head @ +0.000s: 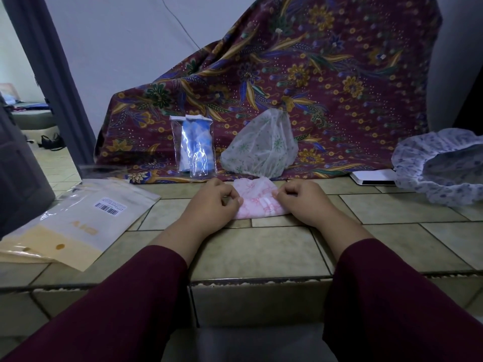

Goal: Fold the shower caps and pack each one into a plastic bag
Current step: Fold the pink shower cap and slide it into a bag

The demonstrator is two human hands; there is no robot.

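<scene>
A pink patterned shower cap (pixel 257 202) lies folded small on the tiled ledge (pixel 261 246) between my hands. My left hand (pixel 213 202) pinches its left edge with curled fingers. My right hand (pixel 303 201) pinches its right edge the same way. Behind them a blue shower cap sits packed in a clear plastic bag (pixel 196 146), leaning upright against the cloth. A white cap with green print (pixel 261 146) stands loose beside it. A white cap with blue flowers (pixel 441 165) lies open at the far right.
A dark red batik cloth (pixel 300 74) drapes the back. Cream and clear plastic bags (pixel 75 223) with a barcode label are stacked at left. A white flat device (pixel 373 177) lies by the blue-flower cap. A doorway opens at far left.
</scene>
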